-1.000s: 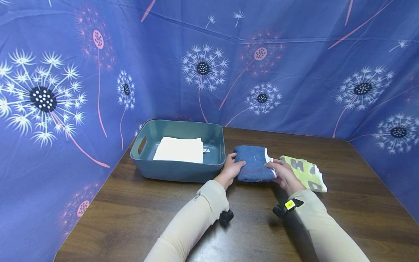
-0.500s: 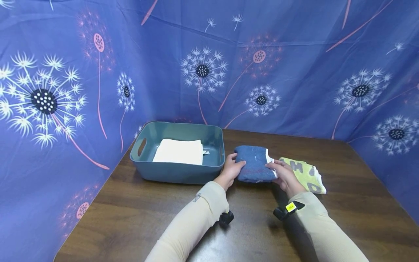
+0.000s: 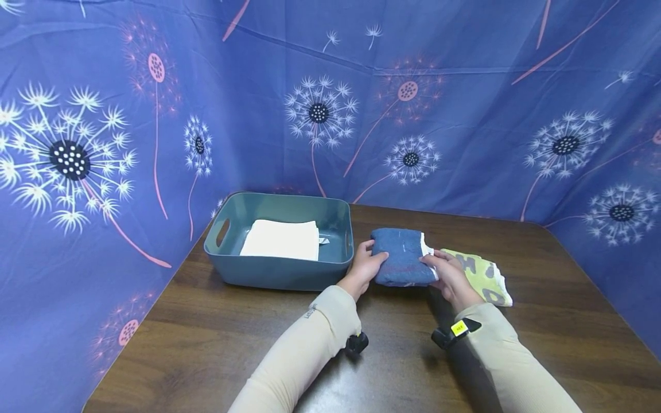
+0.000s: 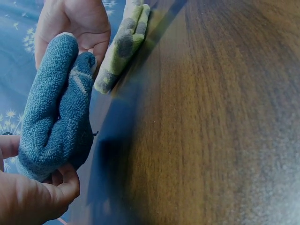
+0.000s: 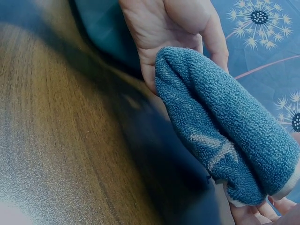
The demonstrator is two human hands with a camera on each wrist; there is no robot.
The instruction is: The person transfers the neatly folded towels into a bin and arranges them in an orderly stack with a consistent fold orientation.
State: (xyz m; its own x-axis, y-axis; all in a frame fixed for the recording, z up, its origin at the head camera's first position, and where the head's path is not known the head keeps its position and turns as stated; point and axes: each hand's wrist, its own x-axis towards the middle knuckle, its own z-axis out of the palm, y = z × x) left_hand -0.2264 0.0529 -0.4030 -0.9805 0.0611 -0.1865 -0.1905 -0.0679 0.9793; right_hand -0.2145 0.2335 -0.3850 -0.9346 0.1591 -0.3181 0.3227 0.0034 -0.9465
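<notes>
Head view: folded blue towel (image 3: 403, 257) sitting on the wooden table (image 3: 542, 321), just right of the teal bin (image 3: 281, 269). Left hand (image 3: 364, 268) cupped round the towel's edge nearest the bin, thumb on top; right hand (image 3: 448, 274) clamped on the edge away from the bin. 2 hands squeezing from opposite ends, probably to keep the fold from springing open. Inside the bin, 1 folded white cloth (image 3: 281, 239) lying flat. On the far side of the towel from the bin, a yellow-green patterned cloth (image 3: 482, 275), touching or nearly touching the right hand, likely parked out of the way.

Left wrist view: towel (image 4: 56, 117) doubled into 2 thick rolls, raised clear of the table (image 4: 211, 131) at this end. Left hand (image 4: 33, 192) curled under and round the near end, gripping. Right hand (image 4: 75, 23) wrapped on the far end, the patterned cloth (image 4: 124, 44) just beyond it.

Right wrist view: towel (image 5: 225, 126) pinched between both hands, left hand (image 5: 173, 33) palm against the end toward the bin (image 5: 103, 28), fingers curving over. Right hand's fingertips (image 5: 281, 206) barely showing beneath the towel, holding from under.
</notes>
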